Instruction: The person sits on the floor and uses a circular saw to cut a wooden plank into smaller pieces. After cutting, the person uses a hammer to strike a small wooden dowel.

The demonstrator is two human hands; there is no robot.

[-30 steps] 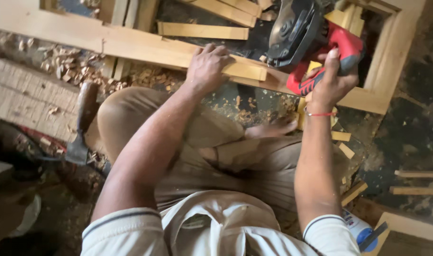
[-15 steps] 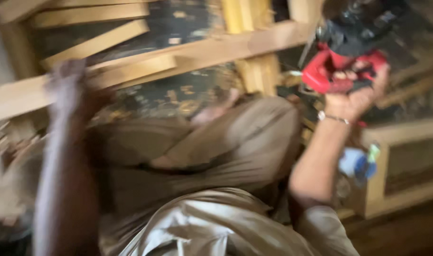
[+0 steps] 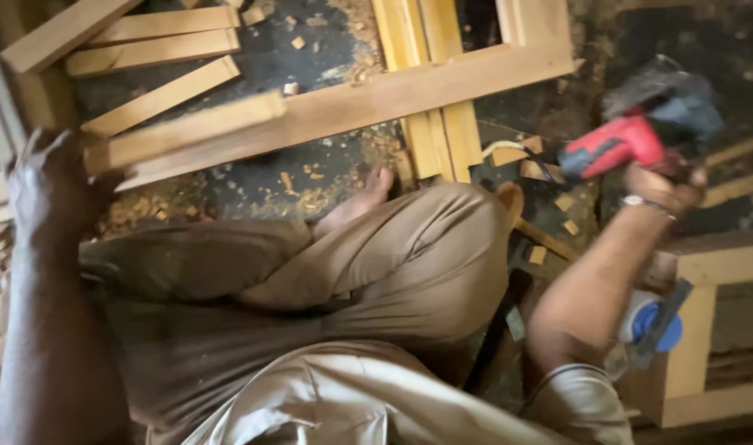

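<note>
On a dark floor [image 3: 253, 66] littered with sawdust and small offcuts, a person sits with legs folded, one bare foot [image 3: 361, 202] showing by the knee. Long pale wooden battens [image 3: 158, 29] lie loose toward the floor's top left, and a joined wooden frame [image 3: 442, 82] crosses the middle, its long rail running from the left edge up to the top right. A second frame [image 3: 706, 272] stands at the lower right corner, with a blue-and-white object [image 3: 650, 323] partly hidden behind the right forearm.

Much is blurred by motion, and the tool's front end is too smeared to make out. The picture cuts off the frame at the top.

The left hand [image 3: 51, 185] is at the left end of a short batten [image 3: 187, 130] that lies along the frame's rail; its fingers curl over the wood, though whether they truly clamp it I cannot tell. The right hand [image 3: 665, 185] is closed around the handle of a red and black power tool [image 3: 632, 136], held up off the floor near the right edge.
</note>
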